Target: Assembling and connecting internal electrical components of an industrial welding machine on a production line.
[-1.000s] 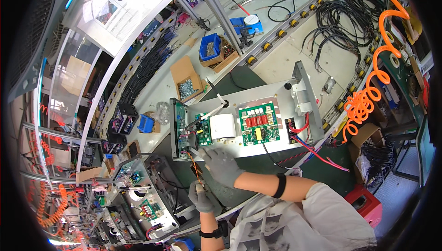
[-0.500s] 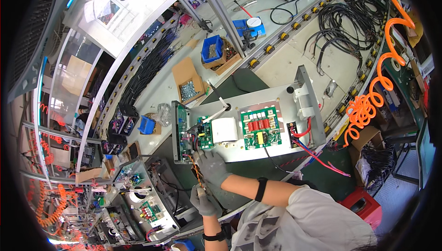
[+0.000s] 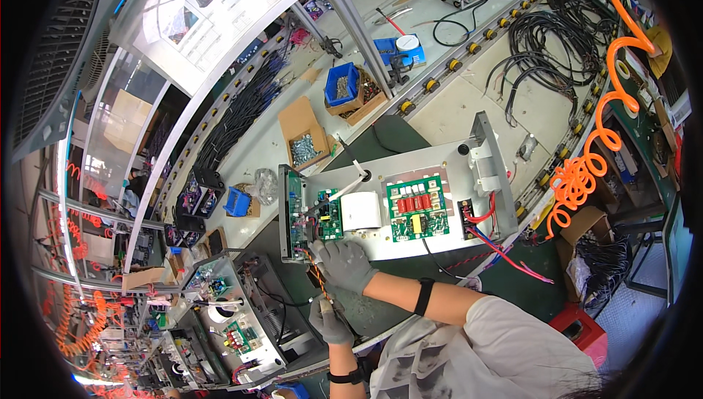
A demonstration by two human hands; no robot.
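A metal chassis (image 3: 432, 157) with green circuit boards lies in front of me, its upright panel (image 3: 285, 212) at the left end. My right hand (image 3: 346, 263), in a grey glove, reaches to the lower corner by that panel. Its fingers are closed around the upper end of a twisted orange and black wire bundle (image 3: 318, 279); the fingertips are partly hidden among the wiring. Below it, my gloved left hand (image 3: 329, 322) pinches the lower end of the same bundle. A white cylindrical part (image 3: 360, 211) and a board with red components (image 3: 419, 207) sit inside the chassis.
More open chassis (image 3: 253, 326) stand at the lower left. Beyond mine are a cardboard box of screws (image 3: 304, 143), blue bins (image 3: 341, 84) and a metal post (image 3: 356, 29). Black cables (image 3: 549, 47) lie at the far right, near a coiled orange hose (image 3: 575, 183).
The whole view has shifted slightly, so the chassis and both hands appear a little further right and lower. Both hands keep their grip on the wires.
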